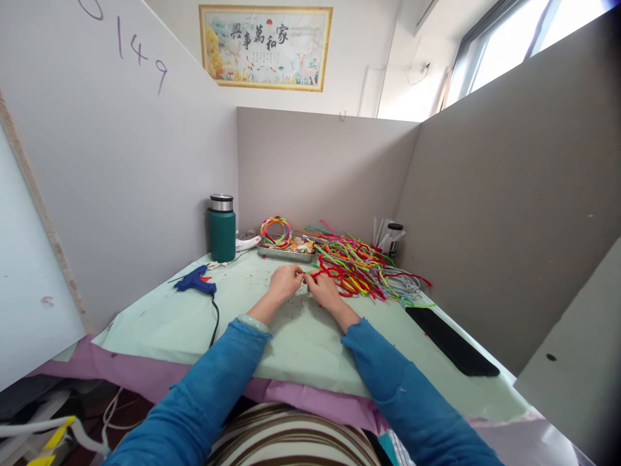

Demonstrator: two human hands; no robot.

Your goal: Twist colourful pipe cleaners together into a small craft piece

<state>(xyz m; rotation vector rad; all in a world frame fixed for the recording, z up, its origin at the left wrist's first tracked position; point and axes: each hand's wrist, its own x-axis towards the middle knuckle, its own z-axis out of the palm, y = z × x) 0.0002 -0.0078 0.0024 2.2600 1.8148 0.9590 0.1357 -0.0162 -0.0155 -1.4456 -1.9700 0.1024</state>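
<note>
My left hand (287,282) and my right hand (324,289) meet above the middle of the table, fingertips almost touching. Both are closed in a pinch around a thin red and green pipe cleaner (308,272), which the fingers mostly hide. Just behind and to the right of my right hand spreads a tangled pile of pipe cleaners (356,255) in red, green, yellow, orange and grey. Behind my left hand stands a metal tray (286,255) with small pieces in it and a multicoloured ring (275,231) of pipe cleaners upright on it.
A blue glue gun (195,279) lies on the left, its black cord running to the front edge. Behind it stands a green bottle (222,233). A black phone-like slab (452,341) lies at right. A black-lidded container (394,238) stands behind the pile. Grey partitions (320,168) enclose the table.
</note>
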